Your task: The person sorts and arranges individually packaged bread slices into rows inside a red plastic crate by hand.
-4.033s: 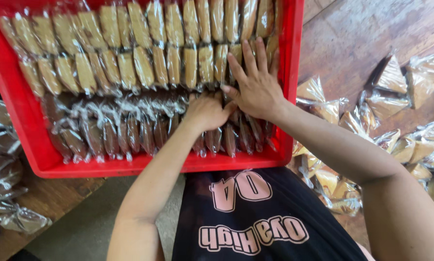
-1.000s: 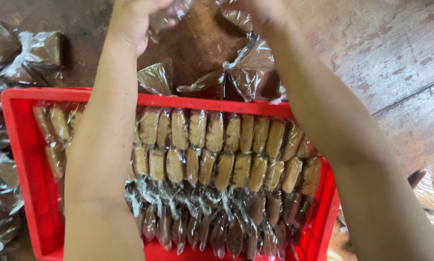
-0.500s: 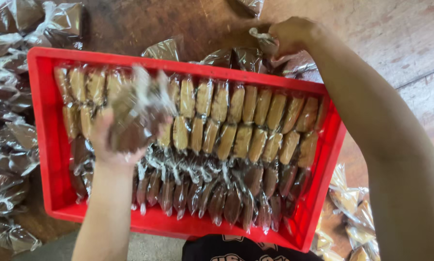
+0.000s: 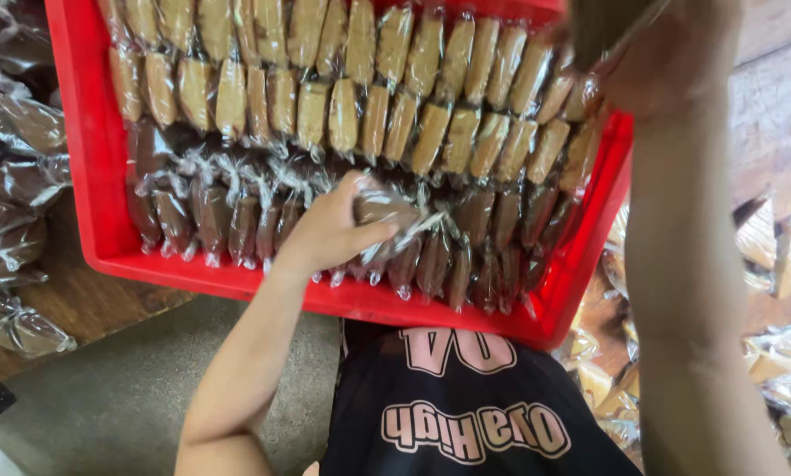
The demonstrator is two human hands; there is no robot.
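- Left hand (image 4: 329,231) now down in the near row of the red crate (image 4: 91,189), fingers closed around a dark brown wrapped packet (image 4: 385,211); half a second ago it held that packet raised over the crate's middle.
- Packet sits tilted among the other dark packets (image 4: 228,220), touching its neighbours, not yet upright like them.
- Right hand (image 4: 669,57) has come in from beyond the crate's far edge and is raised over the right corner, gripping another wrapped packet (image 4: 607,22); top of it cut off by the frame.
- Tan packets (image 4: 343,79) fill the two far rows, standing on edge.
- Reading: the near dark row is being filled; one piece going in, a second waiting.
- Loose dark packets (image 4: 16,176) lie on the wooden table (image 4: 87,304) to the left; loose tan packets (image 4: 783,256) to the right.
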